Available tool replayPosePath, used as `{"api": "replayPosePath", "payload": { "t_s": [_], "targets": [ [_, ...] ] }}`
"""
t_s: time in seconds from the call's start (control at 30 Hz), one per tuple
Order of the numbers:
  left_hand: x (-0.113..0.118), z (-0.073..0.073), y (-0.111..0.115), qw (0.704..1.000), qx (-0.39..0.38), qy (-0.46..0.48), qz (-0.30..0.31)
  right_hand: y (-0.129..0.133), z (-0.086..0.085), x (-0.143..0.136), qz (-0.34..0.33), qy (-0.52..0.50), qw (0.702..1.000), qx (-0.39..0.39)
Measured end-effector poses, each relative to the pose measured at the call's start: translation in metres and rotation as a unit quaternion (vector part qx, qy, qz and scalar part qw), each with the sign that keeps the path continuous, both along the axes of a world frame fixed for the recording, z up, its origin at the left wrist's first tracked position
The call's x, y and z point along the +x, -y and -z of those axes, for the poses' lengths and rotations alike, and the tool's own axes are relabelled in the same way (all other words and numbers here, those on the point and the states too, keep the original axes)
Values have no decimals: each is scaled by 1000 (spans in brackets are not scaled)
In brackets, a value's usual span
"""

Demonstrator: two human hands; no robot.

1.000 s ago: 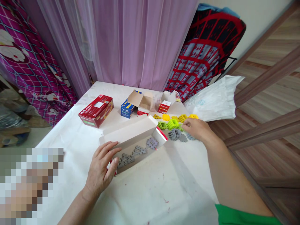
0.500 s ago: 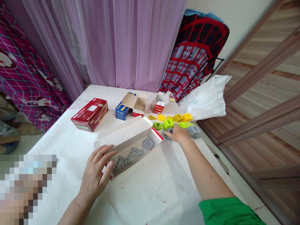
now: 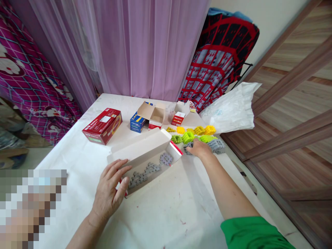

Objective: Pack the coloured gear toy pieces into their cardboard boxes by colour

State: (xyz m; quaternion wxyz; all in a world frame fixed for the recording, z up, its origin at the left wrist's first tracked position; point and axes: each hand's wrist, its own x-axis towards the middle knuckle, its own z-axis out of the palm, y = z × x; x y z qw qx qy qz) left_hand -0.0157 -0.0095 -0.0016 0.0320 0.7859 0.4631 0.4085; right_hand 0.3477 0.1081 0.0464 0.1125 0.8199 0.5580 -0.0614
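A long white-lined cardboard box lies open on the white-covered table, with several grey interlocking plastic blocks in a row inside. My left hand curls over the box's near left end, fingers apart and tips over the edge, holding it. My right hand reaches past the box's right end to a row of grey interlocking blocks. Its thumb and fingers close around grey pieces at the row's left; some of the fingers are hidden. Lime-green blocks and yellow blocks lie in rows just behind.
A closed red box stands at the left of the table. Further back are a blue box, an open carton and a small open red-and-white box. A white plastic bag sits at the back right corner.
The whole view has shifted slightly, so things appear a little further right. My left hand stays on the box and my right hand stays at the grey blocks.
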Motion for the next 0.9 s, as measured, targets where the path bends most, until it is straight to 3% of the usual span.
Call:
{"api": "replayPosePath", "payload": {
  "t_s": [0.13,0.27,0.4,0.47,0.53,0.63,0.77,0.9],
  "targets": [
    [1,0,0,1000,-1,-3,2,1,-6,6,-1,-4,1000,18],
    [1,0,0,1000,-5,-5,1,10,-32,3,-18,-20,998,50],
    [1,1,1,1000,-10,-2,-1,30,-68,-28,-93,-111,985,97],
    [1,1,1,1000,-11,-1,-4,39,-79,-51,-151,-160,972,88],
    [2,1,2,1000,-9,-1,-6,44,-79,-73,-209,-184,959,49],
    [3,0,2,1000,-3,-4,-5,41,-64,-95,-265,-155,951,-18],
    [4,1,2,1000,-6,-5,-2,31,-46,-104,-285,-61,954,-66],
    [4,3,3,1000,-16,-6,3,27,-42,-109,-303,-10,947,-104]
  ]
}}
